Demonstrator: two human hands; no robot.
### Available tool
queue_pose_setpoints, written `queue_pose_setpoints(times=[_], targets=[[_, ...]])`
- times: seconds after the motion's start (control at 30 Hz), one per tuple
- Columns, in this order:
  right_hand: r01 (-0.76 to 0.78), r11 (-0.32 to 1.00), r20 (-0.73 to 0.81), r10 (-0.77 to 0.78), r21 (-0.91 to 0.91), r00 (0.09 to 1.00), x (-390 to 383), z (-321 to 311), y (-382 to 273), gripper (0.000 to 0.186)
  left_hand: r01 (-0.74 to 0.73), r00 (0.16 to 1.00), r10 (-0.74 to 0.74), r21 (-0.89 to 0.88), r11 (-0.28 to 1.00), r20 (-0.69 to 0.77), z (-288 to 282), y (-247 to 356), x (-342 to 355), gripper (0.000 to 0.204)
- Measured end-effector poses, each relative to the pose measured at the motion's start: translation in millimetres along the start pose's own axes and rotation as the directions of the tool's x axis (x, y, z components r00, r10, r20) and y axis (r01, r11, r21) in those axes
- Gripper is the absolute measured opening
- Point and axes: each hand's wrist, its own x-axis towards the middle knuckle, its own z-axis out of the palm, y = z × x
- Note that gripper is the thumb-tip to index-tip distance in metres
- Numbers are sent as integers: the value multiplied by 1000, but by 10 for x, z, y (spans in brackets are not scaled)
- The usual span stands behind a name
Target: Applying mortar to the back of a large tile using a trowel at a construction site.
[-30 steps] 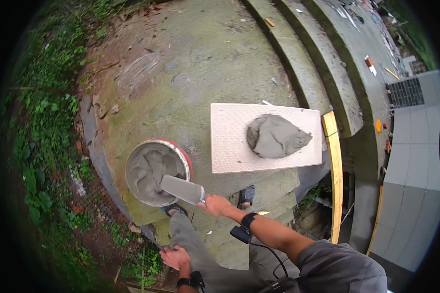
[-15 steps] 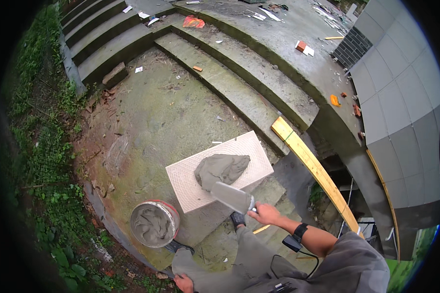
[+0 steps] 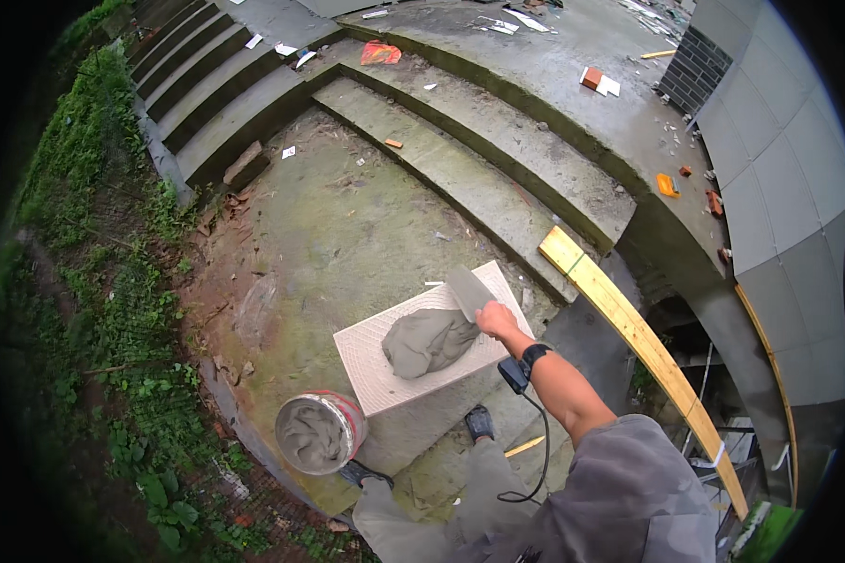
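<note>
My right hand (image 3: pixel 497 320) is closed round the handle of a trowel (image 3: pixel 468 293), over the far right end of a pale, rectangular tile (image 3: pixel 370 389). The tile's upper face has a fine ridged pattern. A thick heap of wet grey mortar (image 3: pixel 422 345) lies across its middle, and the trowel blade is at the heap's right edge; whether it touches the tile is hard to see. Left of the tile, close to my foot, stands a round bucket (image 3: pixel 358 419) with grey mortar inside. My left hand is out of the picture.
Concrete steps (image 3: pixel 441 159) rise beyond the tile. On the right a long yellow timber plank (image 3: pixel 629 333) spans a gap beside the steps. Green plants (image 3: pixel 150 375) border the left side. A grey tiled wall (image 3: pixel 770 188) stands at right, with brick pieces (image 3: pixel 593 78) and scraps on the upper landing.
My right hand has carried the trowel from the tile's near edge up to its far right part, beside the mortar. My left hand has left the picture. The whole view has shifted slightly.
</note>
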Motion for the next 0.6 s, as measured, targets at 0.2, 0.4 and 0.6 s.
queue_pose_setpoints(times=[0.2,0.4,0.6], targets=[[73,945,-160,-129,-318,979,768,173,15,34,111,993,-109,-58,992,37,151,349,-80,21],[-22,977,-407,-67,-211,911,1086,-394,482,38,141,988,-130,-135,981,88,277,451,-53,21],[36,999,-248,-38,-10,968,65,-368,412,45,165,983,-138,-258,952,120,331,421,-59,23]])
